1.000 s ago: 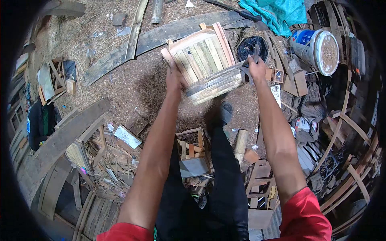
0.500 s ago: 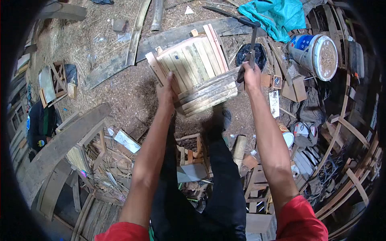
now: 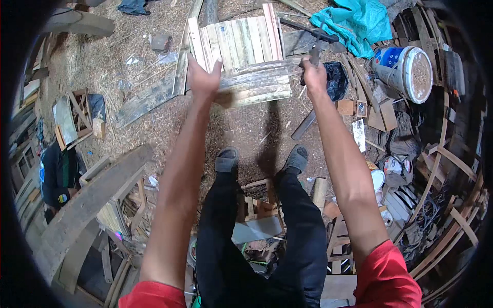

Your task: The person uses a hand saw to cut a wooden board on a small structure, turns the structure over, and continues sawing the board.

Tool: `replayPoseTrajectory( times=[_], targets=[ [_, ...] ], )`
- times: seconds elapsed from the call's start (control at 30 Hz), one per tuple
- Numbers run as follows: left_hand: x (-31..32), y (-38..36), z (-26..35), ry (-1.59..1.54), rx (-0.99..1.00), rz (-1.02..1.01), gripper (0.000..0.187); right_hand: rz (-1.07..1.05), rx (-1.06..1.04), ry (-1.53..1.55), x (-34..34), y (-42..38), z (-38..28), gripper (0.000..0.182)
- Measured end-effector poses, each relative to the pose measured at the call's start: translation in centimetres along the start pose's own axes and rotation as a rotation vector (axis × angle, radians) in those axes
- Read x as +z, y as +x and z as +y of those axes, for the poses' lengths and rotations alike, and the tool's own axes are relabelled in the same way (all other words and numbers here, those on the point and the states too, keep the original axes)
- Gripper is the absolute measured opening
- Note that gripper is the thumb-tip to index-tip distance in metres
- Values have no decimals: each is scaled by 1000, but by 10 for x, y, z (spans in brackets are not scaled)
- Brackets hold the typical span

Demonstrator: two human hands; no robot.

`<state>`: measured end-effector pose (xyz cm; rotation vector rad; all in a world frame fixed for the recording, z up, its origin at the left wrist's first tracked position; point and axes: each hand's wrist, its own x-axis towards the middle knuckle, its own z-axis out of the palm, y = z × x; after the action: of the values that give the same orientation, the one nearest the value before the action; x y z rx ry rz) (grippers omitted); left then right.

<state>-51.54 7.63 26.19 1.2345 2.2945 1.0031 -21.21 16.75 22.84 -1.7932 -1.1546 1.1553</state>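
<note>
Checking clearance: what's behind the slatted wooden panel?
A weathered plank shows left of the slatted wooden panel, with a narrower board overlapping it. Whatever lies directly behind is covered.

The left hand (image 3: 204, 81) grips the left side of a pale slatted wooden panel (image 3: 241, 43), while the right hand (image 3: 315, 79), near its right end, holds a dark elongated tool (image 3: 315, 53), a crumpled teal plastic sheet (image 3: 355, 25) lying beyond.

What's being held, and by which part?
The left hand grips the slatted wooden piece by its left side; the right hand grips a dark tool, exact part unclear.
</note>
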Motion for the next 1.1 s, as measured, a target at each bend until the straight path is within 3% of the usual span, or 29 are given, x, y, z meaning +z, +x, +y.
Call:
replayPoseTrajectory(
  times=[0.03, 0.2, 0.27, 0.4, 0.43, 0.53, 0.63, 0.73, 0.77, 0.9, 1.07, 1.1],
  targets=[
    [6, -1, 1, 103, -3, 39, 100, 34, -61, -55, 3, 1, 1, 26],
    [7, -4, 8, 143, -29, 49, 101, 116, -164, -177, 8, -13, -12, 27],
    [4, -3, 13, 185, -49, 23, 100, 102, -184, -88, 11, -9, 3, 28],
    [28, -5, 10, 926, 199, 145, 93, 87, -222, -4, 14, -4, 5, 29],
    [32, -15, 23, 743, 198, -22, 88, 84, -239, -36, 14, 0, 14, 29],
    [55, -65, 70, 566, 287, -184, 78, -1, -205, 0, 6, -5, 18, 32],
    [68, -75, 71, 505, 304, -27, 72, -40, -200, 39, 1, -6, 18, 32],
    [67, -89, 51, 435, 436, -52, 66, -69, -155, 202, -5, -21, 21, 15],
    [64, -93, 44, 377, 560, -58, 55, -53, -159, 221, -5, -27, 27, 15],
    [52, -96, 38, 220, 699, -82, 41, 40, -184, 256, -6, -49, 61, 14],
    [68, -101, 40, 361, 712, -36, 44, 60, -210, 141, -12, -52, 51, 15],
    [74, -102, 38, 419, 720, -13, 46, 76, -266, 62, -14, -48, 54, 22]
  ],
)
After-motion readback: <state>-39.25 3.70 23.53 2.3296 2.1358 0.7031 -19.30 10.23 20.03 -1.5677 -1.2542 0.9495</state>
